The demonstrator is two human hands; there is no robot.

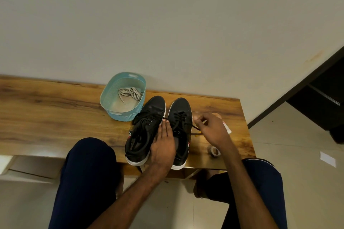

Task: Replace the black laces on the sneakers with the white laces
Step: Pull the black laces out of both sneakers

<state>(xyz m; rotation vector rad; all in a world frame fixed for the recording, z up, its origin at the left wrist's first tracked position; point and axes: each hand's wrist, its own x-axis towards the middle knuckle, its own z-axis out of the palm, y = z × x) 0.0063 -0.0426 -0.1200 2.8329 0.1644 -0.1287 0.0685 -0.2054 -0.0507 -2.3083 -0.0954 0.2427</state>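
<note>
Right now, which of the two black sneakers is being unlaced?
The black white-soled sneaker farther from the blue plastic basket, on the person's right: the right hand pinches its black lace, drawn out sideways. The other sneaker sits beside the basket.

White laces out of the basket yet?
No, the white laces lie bundled inside the blue basket on the wooden table.

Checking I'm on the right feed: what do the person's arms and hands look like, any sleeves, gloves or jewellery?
The left hand and right hand are ungloved, with no ring, watch or bracelet showing. Both arms are bare as far up as the picture shows; no sleeve is in view. The only clothing visible is dark navy trousers on both legs.
</note>
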